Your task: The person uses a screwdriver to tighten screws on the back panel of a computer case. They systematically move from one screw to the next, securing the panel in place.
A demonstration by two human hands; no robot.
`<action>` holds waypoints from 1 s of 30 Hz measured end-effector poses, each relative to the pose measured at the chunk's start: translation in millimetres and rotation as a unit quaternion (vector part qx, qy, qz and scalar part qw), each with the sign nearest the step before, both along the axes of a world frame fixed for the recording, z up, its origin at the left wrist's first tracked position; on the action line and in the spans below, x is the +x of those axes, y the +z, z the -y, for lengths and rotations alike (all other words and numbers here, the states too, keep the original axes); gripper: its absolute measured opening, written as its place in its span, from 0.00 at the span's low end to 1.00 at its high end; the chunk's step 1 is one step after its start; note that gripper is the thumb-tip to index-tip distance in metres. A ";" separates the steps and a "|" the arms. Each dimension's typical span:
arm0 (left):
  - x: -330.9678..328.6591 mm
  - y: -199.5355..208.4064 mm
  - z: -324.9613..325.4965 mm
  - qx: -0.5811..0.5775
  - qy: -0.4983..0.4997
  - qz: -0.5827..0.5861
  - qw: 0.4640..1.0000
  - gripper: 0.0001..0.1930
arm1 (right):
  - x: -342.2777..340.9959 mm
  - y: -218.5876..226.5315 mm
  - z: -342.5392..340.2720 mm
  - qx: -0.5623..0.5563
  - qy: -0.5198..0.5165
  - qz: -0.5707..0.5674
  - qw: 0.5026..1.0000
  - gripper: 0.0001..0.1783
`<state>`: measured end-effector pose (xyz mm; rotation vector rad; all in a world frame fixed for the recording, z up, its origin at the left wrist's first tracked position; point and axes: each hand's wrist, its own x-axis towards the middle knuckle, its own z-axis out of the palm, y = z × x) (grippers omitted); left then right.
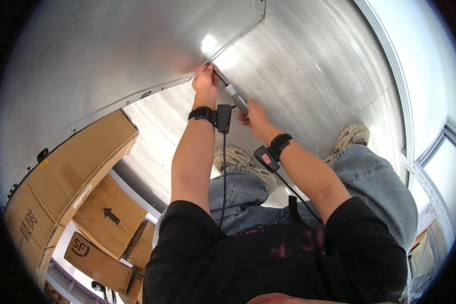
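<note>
My right hand [256, 115] is closed round the grey handle of a screwdriver [236, 98]. Its dark shaft slants up and left to the lower edge of a large metal panel [131, 55]. There, my left hand [205, 78] has its fingers pinched together beside the screwdriver's tip, right against that edge. Whatever the left fingers hold is too small or hidden to make out. The tip itself is also hard to see. Each wrist wears a black strap with a small black box, and a cable runs from each box towards my body.
Brown cardboard boxes [104, 215] are stacked at the lower left, one leaning along the panel. Light wood-look flooring [309, 66] lies beyond my hands. My shoes [353, 136] rest on it. A white framed partition [420, 61] curves along the right.
</note>
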<state>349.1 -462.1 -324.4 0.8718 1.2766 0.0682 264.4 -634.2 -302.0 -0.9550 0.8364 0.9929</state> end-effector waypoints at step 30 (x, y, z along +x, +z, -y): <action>1.1 -0.2 -4.9 -0.027 0.001 0.014 1.000 0.05 | -0.5 2.5 -0.1 -0.098 0.112 0.107 0.983 0.30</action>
